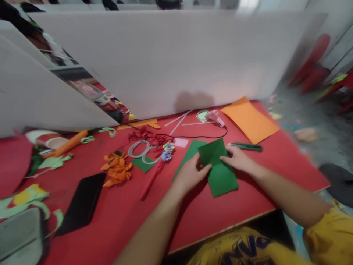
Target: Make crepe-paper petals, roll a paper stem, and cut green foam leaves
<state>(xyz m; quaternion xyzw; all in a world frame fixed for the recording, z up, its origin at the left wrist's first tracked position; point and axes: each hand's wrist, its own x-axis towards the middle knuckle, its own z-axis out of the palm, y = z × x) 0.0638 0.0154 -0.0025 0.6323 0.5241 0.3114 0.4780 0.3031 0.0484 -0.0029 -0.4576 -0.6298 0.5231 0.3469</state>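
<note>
Both my hands hold one piece of green paper (223, 179) above the red table, near its front edge. My left hand (193, 173) pinches its left side, thumb on top. On the right side, my right hand (237, 159) grips the same paper with its thumb pressed on the front. The paper is bent across the middle, its upper part tilted up. Under and behind it lies another green sheet (189, 158). A green cutter knife (246, 147) rests just beyond my right hand.
An orange sheet (249, 119) and a pink glue gun (215, 117) lie at the back of the red table (121, 224). To the left are orange paper pieces (117, 169), a red stick with paper flowers (150, 182), and a black phone (82, 202). A white partition (176, 59) stands behind.
</note>
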